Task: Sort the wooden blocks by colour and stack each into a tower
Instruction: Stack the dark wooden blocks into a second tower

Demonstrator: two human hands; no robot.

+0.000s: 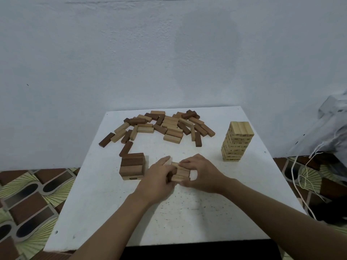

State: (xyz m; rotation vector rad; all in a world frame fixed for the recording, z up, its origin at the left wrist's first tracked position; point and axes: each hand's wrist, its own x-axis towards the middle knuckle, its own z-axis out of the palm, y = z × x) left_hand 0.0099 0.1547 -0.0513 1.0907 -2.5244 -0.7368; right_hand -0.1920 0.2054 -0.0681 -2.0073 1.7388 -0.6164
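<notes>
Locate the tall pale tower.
Head view: the pale tower stands upright on the right side of the table, apart from the loose blocks to its left and beyond the right hand.

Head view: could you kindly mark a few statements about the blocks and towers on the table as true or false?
1. The tall pale tower stands on the right of the table. True.
2. Both the left hand and the right hand hold the small light stack. True.
3. The brown stack is taller than the tall pale tower. False: it is much shorter.
4. No loose blocks remain. False: a mixed pile lies at the table's far side.
</notes>
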